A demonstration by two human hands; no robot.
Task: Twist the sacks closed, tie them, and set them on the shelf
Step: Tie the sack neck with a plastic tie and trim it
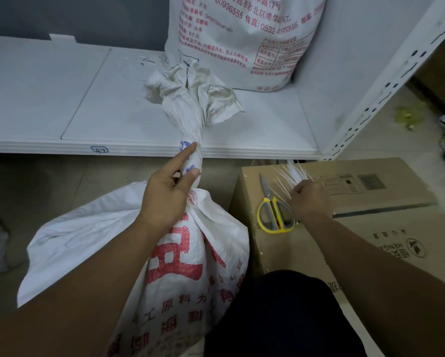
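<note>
Holding twisted sack (pixel 180 253) neck in left grip (pixel 164 197); pinching white ties (pixel 289 173) with right grip (pixel 310 200) on box (pixel 383 222) marked "HENG"; reading "80936555" on second sack (pixel 242 42) on shelf (pixel 48 99).

Near sack (pixel 180 253): woven plastic cloth, white, matt, coarse weave showing; red print; twisted neck heavily creased, grubby at the top. Far sack (pixel 242 47): same woven cloth, smoother. Shelf (pixel 48 99): white board, smooth, matt, scuffed. Right upright post (pixel 386 94): white-painted perforated metal. Box (pixel 370 228): brown cardboard, matt. Scissors (pixel 275 212): dull-shining metal blades, yellow and grey plastic handles. Ties (pixel 291 173): thin white strips, look plastic. Floor (pixel 61 176): pale smooth tile.
</note>
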